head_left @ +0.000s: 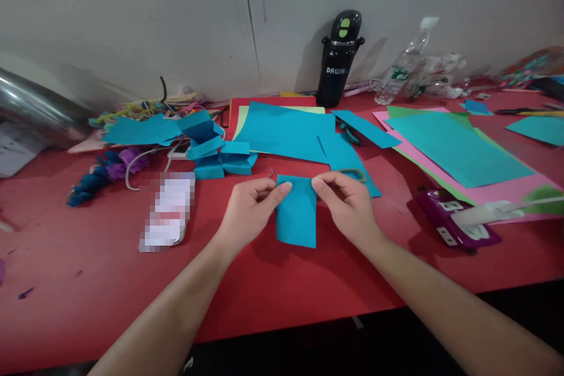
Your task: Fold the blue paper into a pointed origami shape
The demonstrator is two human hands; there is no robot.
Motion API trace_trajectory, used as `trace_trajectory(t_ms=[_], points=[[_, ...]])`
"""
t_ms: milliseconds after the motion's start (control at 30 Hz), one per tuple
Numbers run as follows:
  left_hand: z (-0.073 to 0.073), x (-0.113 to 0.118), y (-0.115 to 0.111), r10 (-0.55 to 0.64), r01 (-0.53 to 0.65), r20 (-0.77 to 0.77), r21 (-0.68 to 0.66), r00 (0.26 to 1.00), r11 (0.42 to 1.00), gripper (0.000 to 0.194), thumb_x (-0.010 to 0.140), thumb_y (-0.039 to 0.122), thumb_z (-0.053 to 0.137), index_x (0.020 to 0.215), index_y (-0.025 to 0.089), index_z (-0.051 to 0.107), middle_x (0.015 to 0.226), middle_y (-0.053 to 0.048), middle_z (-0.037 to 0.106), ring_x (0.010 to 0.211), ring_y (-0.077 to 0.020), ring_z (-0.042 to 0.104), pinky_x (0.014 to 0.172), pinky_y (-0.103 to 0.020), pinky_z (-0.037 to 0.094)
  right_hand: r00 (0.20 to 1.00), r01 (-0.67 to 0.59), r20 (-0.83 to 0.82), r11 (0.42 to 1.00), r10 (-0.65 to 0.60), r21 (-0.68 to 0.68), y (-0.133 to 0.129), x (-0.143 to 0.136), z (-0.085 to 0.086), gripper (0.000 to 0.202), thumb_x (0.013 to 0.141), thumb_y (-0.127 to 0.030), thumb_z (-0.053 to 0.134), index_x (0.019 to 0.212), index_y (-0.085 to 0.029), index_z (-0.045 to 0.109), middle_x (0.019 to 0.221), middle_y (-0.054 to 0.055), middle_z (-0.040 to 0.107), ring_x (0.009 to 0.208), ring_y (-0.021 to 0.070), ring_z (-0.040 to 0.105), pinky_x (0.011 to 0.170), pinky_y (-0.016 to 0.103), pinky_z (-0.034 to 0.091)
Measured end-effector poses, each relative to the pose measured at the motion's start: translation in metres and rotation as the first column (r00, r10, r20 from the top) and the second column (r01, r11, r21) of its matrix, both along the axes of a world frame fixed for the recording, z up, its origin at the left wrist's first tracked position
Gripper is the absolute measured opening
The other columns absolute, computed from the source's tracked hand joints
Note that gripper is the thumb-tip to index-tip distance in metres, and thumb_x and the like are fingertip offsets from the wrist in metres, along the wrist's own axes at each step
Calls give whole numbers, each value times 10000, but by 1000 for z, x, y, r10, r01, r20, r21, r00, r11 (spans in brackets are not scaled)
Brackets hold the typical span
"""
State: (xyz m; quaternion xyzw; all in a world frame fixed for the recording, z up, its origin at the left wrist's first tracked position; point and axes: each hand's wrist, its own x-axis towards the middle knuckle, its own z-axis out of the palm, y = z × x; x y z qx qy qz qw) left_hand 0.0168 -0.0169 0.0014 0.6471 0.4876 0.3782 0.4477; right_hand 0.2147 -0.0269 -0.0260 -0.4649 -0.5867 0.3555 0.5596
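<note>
A small rectangular piece of blue paper [296, 214] hangs over the red table [273, 288], held by its top corners. My left hand [249, 208] pinches the upper left corner and my right hand [346, 202] pinches the upper right corner. Just behind the hands lie scissors [352, 174] with a grey-green handle, partly hidden by my right hand. Folded blue paper shapes [215, 155] sit to the back left, and a larger cut blue sheet [286, 132] lies behind the held piece.
A black bottle [338, 59] stands by the wall. Crushed clear plastic bottles [418, 73] lie to its right. Stacked teal, green and pink sheets [458, 153] cover the right side. A purple power strip [456, 223] sits near the front right edge. Craft scraps [110, 170] lie at left.
</note>
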Motion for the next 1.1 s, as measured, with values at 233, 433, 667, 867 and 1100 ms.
trace_trajectory(t_ms=[233,433,667,867,1100], points=[[-1,0,3,-125,127,42,-75,991,989,283,918,427,608,821,162,635,695,-3,600,614,-135,531,572,-256,431,998,59,-35,998,-60,-12,2,0,-2,136,921,-321,651,861,-213,707,800,6,708,739,140,637,671,266,530],[-8,-4,2,33,-16,-199,90,980,996,359,917,494,595,765,173,651,656,-1,590,574,-126,491,522,-254,362,994,83,-65,996,-85,-38,1,0,-1,162,919,-342,651,845,-210,709,774,5,691,725,138,618,667,269,518],[-7,-5,7,-115,116,16,-109,993,987,360,891,424,654,1154,179,640,1015,-71,709,912,-219,674,756,-309,555,966,105,-222,987,-129,-118,10,5,-11,193,893,-395,678,850,-210,712,763,7,628,700,138,564,642,284,486],[7,-9,-1,-209,322,391,-251,896,913,437,964,414,561,1351,215,594,1274,-132,674,1007,-284,717,828,-404,602,872,4,-478,979,-103,-205,19,12,-15,202,856,-366,737,750,-200,692,622,-30,536,558,96,497,509,240,429],[13,-1,-8,-251,325,392,-133,885,936,644,856,224,730,1449,210,482,1254,-127,691,1042,-261,711,919,-399,586,832,-18,-542,972,-116,-235,22,11,-14,213,834,-320,768,691,-182,691,569,-35,548,503,77,513,463,207,438]])
